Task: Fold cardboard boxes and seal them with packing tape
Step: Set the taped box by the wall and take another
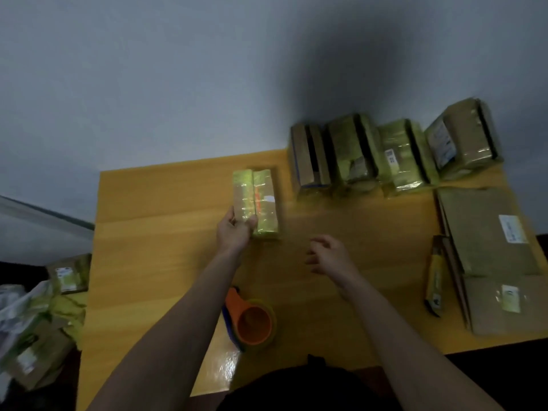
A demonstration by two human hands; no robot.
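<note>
A: What is the left hand (pixel 234 232) doing?

B: It is gripping the near end of a taped cardboard box (pixel 256 201), thumb on one side and fingers curling round the other. The box is lying on the wooden table (pixel 166 221), a little beyond the table's middle, with its long side running away from the person.

A: And the right hand (pixel 329 256)?

B: It is hovering above the table just to the right of that box, not touching it. Its fingers are hanging loosely curled and are holding nothing. It is somewhat blurred.

A: Where is the tape sitting?

B: An orange tape dispenser (pixel 252 321) is lying on the table near the front edge, between the two forearms, with its roll of clear tape facing up.

A: What else is lying around?

B: Four more boxes (pixel 394 152) are standing in a row along the far right edge of the table, glossy with tape; the leftmost one is showing a dark gap between its flaps. A stack of flattened cardboard boxes (pixel 489 247) is lying along the right side, white labels showing. Just beside it, a narrow yellow item (pixel 435 280) is lying; I cannot tell what it is.
</note>
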